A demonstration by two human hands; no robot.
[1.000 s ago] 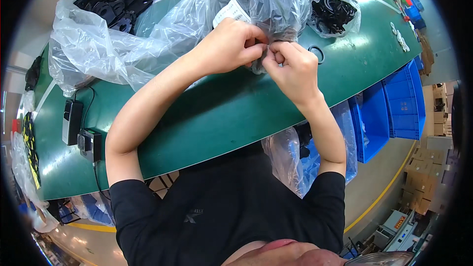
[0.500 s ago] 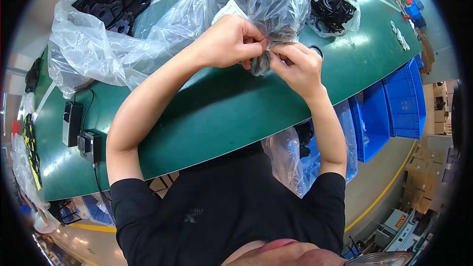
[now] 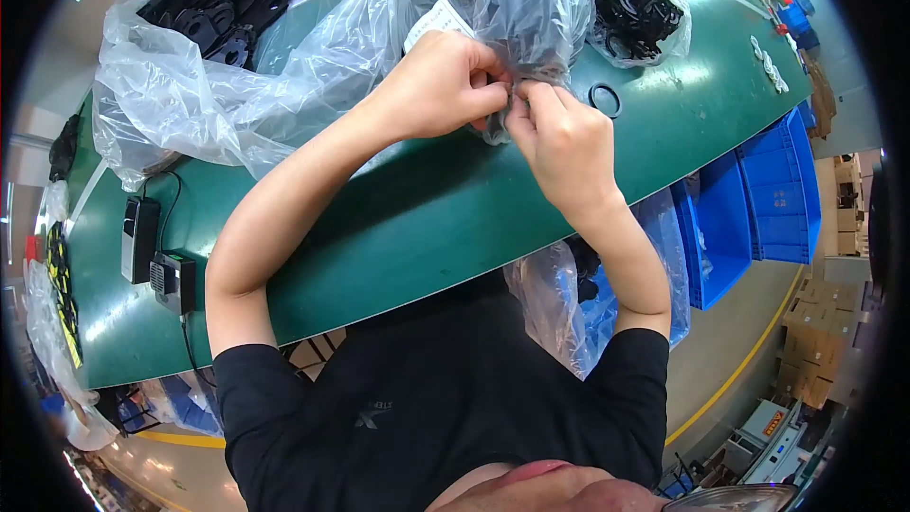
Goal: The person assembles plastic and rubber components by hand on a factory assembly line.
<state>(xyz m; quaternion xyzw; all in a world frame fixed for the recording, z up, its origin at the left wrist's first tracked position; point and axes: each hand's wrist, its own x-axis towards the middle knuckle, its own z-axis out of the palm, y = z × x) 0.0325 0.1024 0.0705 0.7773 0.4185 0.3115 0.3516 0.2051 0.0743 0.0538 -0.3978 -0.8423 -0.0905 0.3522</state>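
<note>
A full clear plastic bag (image 3: 517, 5) stands on the green table with its gathered neck toward me; dark contents show through the film. My left hand (image 3: 447, 85) pinches the gathered neck from the left, fingers closed. From the right, my right hand (image 3: 566, 144) pinches the same neck, its fingertips almost meeting the left ones. Whatever tie may lie between the fingertips is too small to make out. A white label (image 3: 439, 23) lies on the bag beside my left knuckles. Right of my right hand, a black ring (image 3: 604, 100) rests on the table.
A large open plastic bag (image 3: 161, 100) holds black parts (image 3: 227, 5) at the left. Another bag of black parts (image 3: 637, 24) sits at the right. Two small black devices with cables (image 3: 172, 282) lie on the table (image 3: 408, 237). Blue crates (image 3: 779, 192) stand beyond its right edge.
My right hand has turned and shifted slightly left at the bag's neck, uncovering the black ring. The left hand stays nearly in place, still pinching.
</note>
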